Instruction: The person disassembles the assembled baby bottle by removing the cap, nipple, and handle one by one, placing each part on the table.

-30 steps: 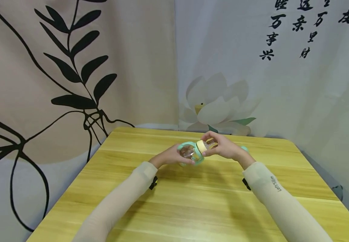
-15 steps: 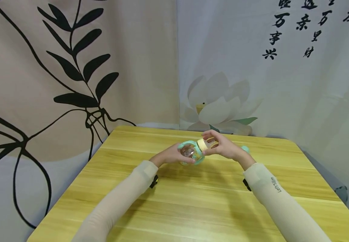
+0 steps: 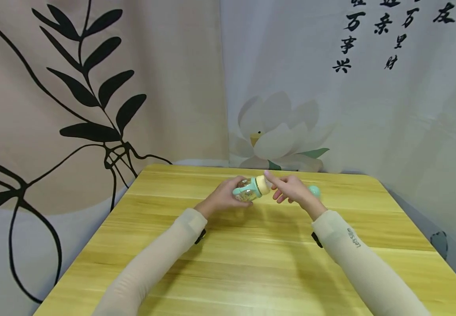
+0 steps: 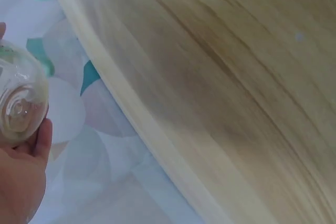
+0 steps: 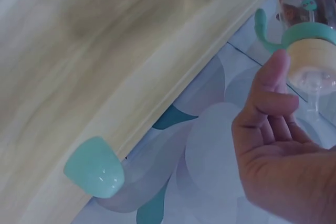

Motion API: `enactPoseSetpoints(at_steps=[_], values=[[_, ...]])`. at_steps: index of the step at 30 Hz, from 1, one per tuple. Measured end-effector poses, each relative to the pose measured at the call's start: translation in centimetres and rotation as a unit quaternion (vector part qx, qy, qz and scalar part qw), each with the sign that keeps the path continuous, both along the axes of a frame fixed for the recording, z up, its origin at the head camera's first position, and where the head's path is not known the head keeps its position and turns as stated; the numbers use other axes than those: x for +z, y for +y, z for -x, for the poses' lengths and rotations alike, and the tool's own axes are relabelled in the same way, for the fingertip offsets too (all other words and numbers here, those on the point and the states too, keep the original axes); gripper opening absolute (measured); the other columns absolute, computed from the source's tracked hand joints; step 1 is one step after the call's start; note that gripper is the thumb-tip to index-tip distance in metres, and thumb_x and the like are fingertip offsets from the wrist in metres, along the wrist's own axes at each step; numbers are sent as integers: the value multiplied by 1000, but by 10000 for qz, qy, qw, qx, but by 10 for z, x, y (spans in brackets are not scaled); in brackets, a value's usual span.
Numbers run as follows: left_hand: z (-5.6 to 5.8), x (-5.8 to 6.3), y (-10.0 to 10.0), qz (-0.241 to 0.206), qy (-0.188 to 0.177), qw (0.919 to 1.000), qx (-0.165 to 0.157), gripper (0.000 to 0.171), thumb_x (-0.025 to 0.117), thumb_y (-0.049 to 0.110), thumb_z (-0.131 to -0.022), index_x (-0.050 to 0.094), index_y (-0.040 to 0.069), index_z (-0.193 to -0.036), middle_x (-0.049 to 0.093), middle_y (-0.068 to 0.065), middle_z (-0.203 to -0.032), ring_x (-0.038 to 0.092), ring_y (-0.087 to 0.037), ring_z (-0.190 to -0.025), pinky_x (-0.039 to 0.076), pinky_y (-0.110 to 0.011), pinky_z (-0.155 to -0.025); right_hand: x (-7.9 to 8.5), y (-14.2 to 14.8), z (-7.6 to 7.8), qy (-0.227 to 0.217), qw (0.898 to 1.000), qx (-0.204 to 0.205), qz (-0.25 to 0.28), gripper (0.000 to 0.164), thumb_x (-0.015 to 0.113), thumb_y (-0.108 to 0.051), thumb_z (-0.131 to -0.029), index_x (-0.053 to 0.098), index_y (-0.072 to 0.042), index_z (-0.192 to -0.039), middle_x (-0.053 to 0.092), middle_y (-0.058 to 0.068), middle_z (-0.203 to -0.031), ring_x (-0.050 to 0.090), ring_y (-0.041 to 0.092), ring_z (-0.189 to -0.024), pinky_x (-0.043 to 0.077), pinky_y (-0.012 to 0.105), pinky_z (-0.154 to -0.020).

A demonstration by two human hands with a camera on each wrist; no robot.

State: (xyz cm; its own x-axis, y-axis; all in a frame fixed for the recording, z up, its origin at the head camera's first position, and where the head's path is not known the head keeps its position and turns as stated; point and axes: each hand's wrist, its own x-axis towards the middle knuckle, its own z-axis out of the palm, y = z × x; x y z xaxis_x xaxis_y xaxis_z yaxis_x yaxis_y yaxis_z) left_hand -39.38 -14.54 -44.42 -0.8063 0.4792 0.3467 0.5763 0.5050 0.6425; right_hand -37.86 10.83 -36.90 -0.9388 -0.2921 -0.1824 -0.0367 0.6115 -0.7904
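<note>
My left hand grips a clear baby bottle with mint-green handles, tilted so its cream collar points right. The left wrist view shows the round base of the bottle above the palm. My right hand is beside the collar, thumb raised and the other fingers loosely bent, holding nothing. In the right wrist view its fingertips come right at the collar, and a clear teat sticks out beyond it. A mint-green cap stands on the table behind my right wrist.
The wood-grain table reaches back to a hanging cloth printed with leaves, a lotus and characters. The cap lies close to the table's far edge.
My right hand has let go of the bottle's top, its thumb lifting and its fingers loosening. The bottle has turned in my left hand, and one handle now faces me.
</note>
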Motion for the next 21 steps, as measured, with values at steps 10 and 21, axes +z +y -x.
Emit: enactPoseSetpoints(at_steps=[10,21], values=[[3,0,6,499,676,9963,195,68,86,39,-72,54,17,-128,63,5,-105,57,-9,-93,51,-27,-82,-1,-4,0,-18,9999,-121,-48,80,49,-81,-81,65,-5,-100,73,14,-92,69,20,-72,42,32,-60],[-4,-11,0,-570,-819,9944,-347,63,85,34,-75,54,21,-129,65,-5,-112,65,-23,-99,56,-31,-78,-8,-5,2,242,9978,479,401,59,66,-56,-87,58,-10,-122,65,11,-112,63,24,-96,51,34,-76]])
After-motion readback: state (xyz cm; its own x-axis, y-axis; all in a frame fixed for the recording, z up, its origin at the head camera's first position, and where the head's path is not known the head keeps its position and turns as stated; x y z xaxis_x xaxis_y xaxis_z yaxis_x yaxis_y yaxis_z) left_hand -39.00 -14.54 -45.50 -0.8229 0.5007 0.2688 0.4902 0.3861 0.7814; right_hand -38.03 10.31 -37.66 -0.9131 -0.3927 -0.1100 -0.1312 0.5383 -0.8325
